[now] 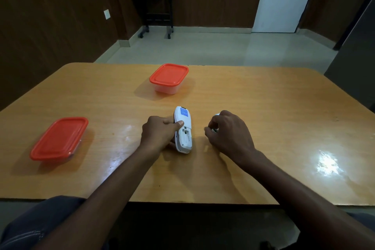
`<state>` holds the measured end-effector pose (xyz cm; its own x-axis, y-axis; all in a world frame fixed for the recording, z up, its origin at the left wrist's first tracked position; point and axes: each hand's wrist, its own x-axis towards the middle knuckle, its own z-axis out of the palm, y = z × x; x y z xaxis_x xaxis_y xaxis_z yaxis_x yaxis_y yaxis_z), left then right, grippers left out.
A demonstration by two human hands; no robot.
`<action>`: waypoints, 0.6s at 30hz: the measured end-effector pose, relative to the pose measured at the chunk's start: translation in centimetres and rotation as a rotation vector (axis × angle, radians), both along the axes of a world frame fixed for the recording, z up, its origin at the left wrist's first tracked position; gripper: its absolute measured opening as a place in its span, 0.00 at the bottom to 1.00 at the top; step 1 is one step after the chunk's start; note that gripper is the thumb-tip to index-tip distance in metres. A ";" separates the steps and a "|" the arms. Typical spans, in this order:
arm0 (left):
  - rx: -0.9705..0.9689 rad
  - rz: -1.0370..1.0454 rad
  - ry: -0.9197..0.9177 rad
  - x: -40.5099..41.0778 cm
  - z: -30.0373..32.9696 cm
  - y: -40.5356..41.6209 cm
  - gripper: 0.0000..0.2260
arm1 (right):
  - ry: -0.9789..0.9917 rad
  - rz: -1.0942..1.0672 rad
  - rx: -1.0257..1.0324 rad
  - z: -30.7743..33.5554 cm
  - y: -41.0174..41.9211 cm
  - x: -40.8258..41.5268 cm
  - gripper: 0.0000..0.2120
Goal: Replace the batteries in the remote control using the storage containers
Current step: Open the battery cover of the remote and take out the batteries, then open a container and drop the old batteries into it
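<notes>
Right under the left hand (160,131) sits the remote control (183,130), lying back-side up on the table (263,107). That hand grips it from its left edge, thumb laid across the back and the other fingers tucked under the side, so it's tilted up a bit on its edge rather than lying flat. Long axis runs away from the person, leaning slightly left at the far end. The far end has a blue sticker on it, and the near half shows the battery compartment (185,137) with the cover off. Can't really tell if any cells are sitting inside, too small and washed out.

Just to the right of the remote, a short gap away, the right hand (229,131) is curled knuckles-up on the table, fingertips pinching something small and dark with a bit of shine (214,130). Might be a battery, but it's mostly hidden so I won't swear to it. A bit of something white (217,114) peeks out past the knuckles too, can't make out what.

Further out from the left hand, well off to its left and a little nearer the person, is a container with an orange lid (58,138). Beyond both hands, toward the far edge, stands a second orange-lidded container (169,78) with clear walls. Both lids are on, and I can't see contents in either.
</notes>
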<state>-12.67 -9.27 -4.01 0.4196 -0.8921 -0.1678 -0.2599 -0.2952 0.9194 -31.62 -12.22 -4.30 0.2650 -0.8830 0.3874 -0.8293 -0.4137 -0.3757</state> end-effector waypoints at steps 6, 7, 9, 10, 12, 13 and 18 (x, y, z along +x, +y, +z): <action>0.037 0.004 -0.215 1.1 0.6 0.7 0.06 | -0.044 0.055 0.016 -0.1 -0.3 0.9 0.07; 0.042 -0.001 -0.213 1.3 0.7 0.7 0.08 | -0.061 0.060 0.017 -0.1 -0.5 1.2 0.07; 0.035 0.016 -0.199 1.7 1.1 0.6 0.10 | -0.102 0.069 0.014 0.0 -1.0 1.8 0.07; 0.017 0.036 -0.193 2.1 1.4 0.5 0.11 | -0.125 0.072 0.018 0.0 -1.4 2.1 0.07; -0.043 0.073 -0.180 2.8 2.2 0.0 0.11 | -0.167 0.081 0.035 0.2 -2.3 2.8 0.07; -0.076 0.088 -0.163 3.1 2.5 -0.2 0.11 | -0.179 0.089 0.034 0.3 -2.9 3.3 0.07; -0.162 0.164 -0.055 4.2 3.3 -1.7 0.09 | -0.147 0.113 -0.045 1.6 -7.6 8.0 0.12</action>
